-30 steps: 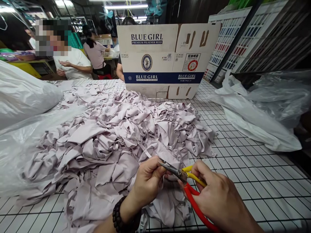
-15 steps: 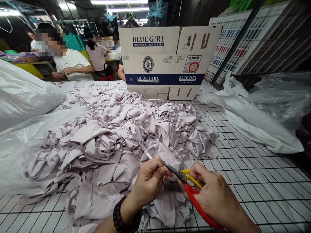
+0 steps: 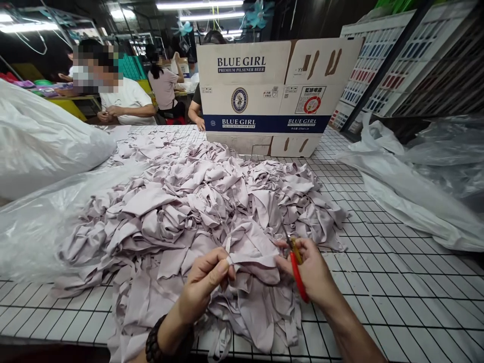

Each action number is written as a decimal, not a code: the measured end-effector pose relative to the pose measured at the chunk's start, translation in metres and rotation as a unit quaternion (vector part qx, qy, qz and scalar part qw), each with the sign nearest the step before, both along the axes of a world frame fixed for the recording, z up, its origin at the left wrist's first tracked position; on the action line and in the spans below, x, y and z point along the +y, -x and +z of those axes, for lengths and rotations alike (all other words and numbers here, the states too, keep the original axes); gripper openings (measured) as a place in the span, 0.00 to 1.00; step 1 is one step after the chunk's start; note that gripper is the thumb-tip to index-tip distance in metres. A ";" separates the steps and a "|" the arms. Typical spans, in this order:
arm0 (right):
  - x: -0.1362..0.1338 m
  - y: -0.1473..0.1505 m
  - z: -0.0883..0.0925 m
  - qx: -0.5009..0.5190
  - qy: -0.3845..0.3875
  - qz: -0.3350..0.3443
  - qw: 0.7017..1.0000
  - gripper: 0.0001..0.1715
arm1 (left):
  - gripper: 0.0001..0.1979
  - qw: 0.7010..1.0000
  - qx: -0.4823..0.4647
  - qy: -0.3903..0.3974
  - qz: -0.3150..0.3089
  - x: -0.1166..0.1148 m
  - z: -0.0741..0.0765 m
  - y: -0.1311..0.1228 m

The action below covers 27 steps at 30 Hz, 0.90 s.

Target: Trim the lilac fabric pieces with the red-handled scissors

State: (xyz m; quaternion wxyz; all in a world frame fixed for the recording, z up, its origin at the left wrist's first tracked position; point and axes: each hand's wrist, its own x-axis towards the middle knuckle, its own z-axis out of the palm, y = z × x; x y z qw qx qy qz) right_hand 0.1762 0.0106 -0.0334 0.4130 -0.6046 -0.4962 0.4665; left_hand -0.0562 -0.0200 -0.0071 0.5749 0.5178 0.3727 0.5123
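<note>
The right hand (image 3: 313, 269) partly hides the yellow handle (image 3: 297, 251) of the scissors (image 3: 297, 277) from me, while a carton (image 3: 280, 103) at upper centre screens most of a person (image 3: 194, 112).

Prob. a garment wkshop, w/ fabric pile (image 3: 151, 204), seated co-workers (image 3: 165, 92) & strip lights (image 3: 200, 5).

A creased, pale mauve cloth piece (image 3: 255, 244) with a narrow strap is pinched at one corner in the left hand (image 3: 206, 280), above similar crumpled cloth (image 3: 170, 222). Red-and-yellow-handled scissors (image 3: 296, 269) sit in the right hand (image 3: 312, 269), metal blades pointing away.
</note>
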 end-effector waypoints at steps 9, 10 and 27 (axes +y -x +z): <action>0.000 -0.025 -0.005 -0.010 0.001 0.051 0.999 0.26 | 0.16 0.960 0.239 -0.143 0.014 -0.023 0.025 0.018; -0.003 -0.037 -0.001 0.000 -0.003 0.037 0.999 0.26 | 0.14 0.952 0.268 -0.147 -0.002 -0.026 0.027 0.020; -0.019 -0.052 0.082 0.069 -0.105 0.064 0.990 0.14 | 0.06 0.859 0.480 -0.176 -0.024 -0.003 0.013 -0.052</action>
